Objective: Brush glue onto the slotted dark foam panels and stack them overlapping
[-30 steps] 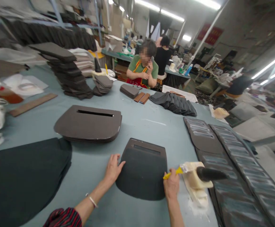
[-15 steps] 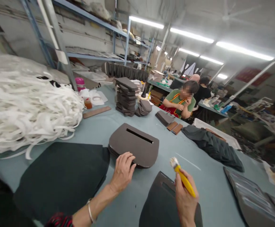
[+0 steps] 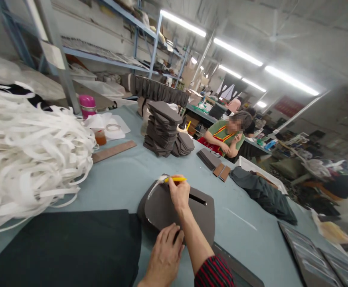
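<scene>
My right hand (image 3: 180,195) is closed around the yellow handle of a brush (image 3: 176,179). The brush's whitish bristles touch the upper left edge of a dark grey panel (image 3: 159,209) with a long slot, the top one of a stack. A wet-looking white streak runs along that panel's left edge. At the near edge, my left hand (image 3: 166,253) lies on the stack with fingers stretched out. Below my right forearm, partly hidden, is another dark slotted piece (image 3: 236,267). Black fabric-like pieces (image 3: 72,247) lie to the left.
White strips (image 3: 33,159) are heaped at the left, beside a brown bar (image 3: 114,151). Stacked grey pieces (image 3: 162,127) stand at the back. Dark folded pieces (image 3: 263,195) and shiny dark panels (image 3: 308,255) lie right. Across the table sits a person (image 3: 224,137).
My right hand has swung left with the brush, from over the right-hand dark piece to the panel's upper left edge. A white streak now shows there. The view has shifted.
</scene>
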The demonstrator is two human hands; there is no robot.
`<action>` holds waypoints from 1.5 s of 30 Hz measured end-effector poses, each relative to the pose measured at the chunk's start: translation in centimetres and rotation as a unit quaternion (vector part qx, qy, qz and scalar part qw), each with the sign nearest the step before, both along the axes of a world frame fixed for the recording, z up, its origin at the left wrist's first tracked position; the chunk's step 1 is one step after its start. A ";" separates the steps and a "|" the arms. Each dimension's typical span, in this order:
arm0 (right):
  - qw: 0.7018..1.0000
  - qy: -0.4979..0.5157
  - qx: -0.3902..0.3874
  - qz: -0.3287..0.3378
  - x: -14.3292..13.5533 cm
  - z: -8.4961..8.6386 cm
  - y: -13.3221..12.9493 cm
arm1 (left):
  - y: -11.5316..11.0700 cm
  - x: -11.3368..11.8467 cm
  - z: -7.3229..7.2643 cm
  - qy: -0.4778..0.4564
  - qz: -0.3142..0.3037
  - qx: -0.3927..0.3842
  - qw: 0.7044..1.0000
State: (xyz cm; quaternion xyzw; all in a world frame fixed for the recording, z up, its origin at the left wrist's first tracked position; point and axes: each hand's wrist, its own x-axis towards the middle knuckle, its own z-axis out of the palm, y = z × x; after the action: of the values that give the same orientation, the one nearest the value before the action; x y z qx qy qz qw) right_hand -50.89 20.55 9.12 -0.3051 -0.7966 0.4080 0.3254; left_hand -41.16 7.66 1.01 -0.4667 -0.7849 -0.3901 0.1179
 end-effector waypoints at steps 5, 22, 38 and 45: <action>0.993 -0.013 0.054 -0.109 -1.4 -0.6 2.9 | 0.4 0.0 -0.8 -0.026 0.012 0.005 1.000; 0.917 -0.035 -0.052 -0.394 24.3 -0.8 5.4 | 0.1 0.2 0.0 0.020 -0.042 -0.077 0.996; 0.994 0.098 0.028 0.046 9.3 -0.6 -11.3 | 0.0 -17.2 8.9 -0.444 -0.178 -0.054 0.876; 0.997 0.035 0.062 -0.029 16.0 -2.6 -10.5 | -0.5 -16.8 6.6 -0.290 -0.148 -0.173 0.930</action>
State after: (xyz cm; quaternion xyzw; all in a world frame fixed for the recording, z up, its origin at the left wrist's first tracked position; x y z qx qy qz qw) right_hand -34.90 10.03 6.48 -0.2926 -0.7992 0.3589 0.3833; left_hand -57.92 7.21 7.63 -0.4569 -0.7622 -0.3801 -0.2565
